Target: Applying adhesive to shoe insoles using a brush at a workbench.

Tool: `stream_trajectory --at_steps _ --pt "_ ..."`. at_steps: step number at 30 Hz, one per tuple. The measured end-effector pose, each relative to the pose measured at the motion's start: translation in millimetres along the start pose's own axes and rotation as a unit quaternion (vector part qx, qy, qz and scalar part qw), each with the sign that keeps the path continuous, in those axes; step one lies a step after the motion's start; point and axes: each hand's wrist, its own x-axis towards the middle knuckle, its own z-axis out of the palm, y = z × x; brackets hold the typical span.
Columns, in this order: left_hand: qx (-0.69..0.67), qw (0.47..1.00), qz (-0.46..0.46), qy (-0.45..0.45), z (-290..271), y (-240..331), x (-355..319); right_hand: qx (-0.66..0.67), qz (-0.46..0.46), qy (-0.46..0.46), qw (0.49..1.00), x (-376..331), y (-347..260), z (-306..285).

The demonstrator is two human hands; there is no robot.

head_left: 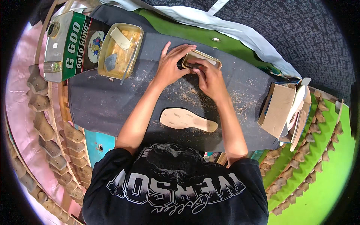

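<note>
Bench stock, L to R, as seen from beside the worker:

1. Wooden shoe lasts [44, 123], rows down far L edge; more at lower R. Not touched.
2. Glue can [69, 45], big metal tin w/ green-and-black label, lying at upper L of the dark work board [108, 101].
3. Glue tray [120, 50], shallow metal pan of yellowish adhesive, just R of can; a pale scraper and a thin stick rest in it.
4. Left hand [170, 65], fingers curled over L end of the shoe piece [200, 60], gripping it.
5. Shoe piece, item in hand: small, tan edge w/ dark inside, pressed down on the board, centre-top. Judged light, semi-stiff, bends at the rim; likely tacky if glued, so best held by the outer edges, both ends, as now. Long axis runs roughly L-R, tilted slightly down to the R; which end is the toe, can't tell, hands cover much of it.
6. Right hand [212, 80], fingers clamped on near/R side of same piece, thumb pressing in.
7. Insole [187, 120], flat tan cut-out, loose on the board nearer the worker, apart from both hands. Long axis L-R, broad end L, narrow end R. Thin, floppy-looking.
8. Cardboard box [277, 108], R edge of the board, w/ pale soles standing beside it.
9. Sawdust scattered mid-board.
</note>
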Motion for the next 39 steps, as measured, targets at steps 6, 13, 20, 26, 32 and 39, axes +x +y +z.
stream_trajectory --at_steps 6,13,20,26,32,39 --pt "-0.016 1.0 -0.019 -0.003 -2.4 3.1 -1.4 -0.114 -0.02 -0.028 0.993 7.0 2.6 -22.8" --pt "-0.009 1.0 -0.019 0.001 -1.7 3.6 -1.6 -0.083 0.064 0.04 0.994 3.5 -10.7 -59.0" --pt "0.0 0.999 -0.036 -0.008 -1.4 5.7 -0.7 -0.197 0.025 -0.019 0.98 -13.8 -10.5 -46.9" --pt "-0.001 1.0 -0.03 0.004 1.1 4.1 -2.1 -0.116 0.037 0.083 0.989 -28.7 4.9 -32.5" --pt "0.006 1.0 -0.03 -0.002 2.0 5.6 0.1 -0.055 0.01 0.097 0.994 -17.7 13.8 -19.4" --pt "0.03 0.999 -0.038 0.017 7.7 -4.6 0.0 -0.17 -0.041 0.088 0.981 -11.5 9.2 -16.7"
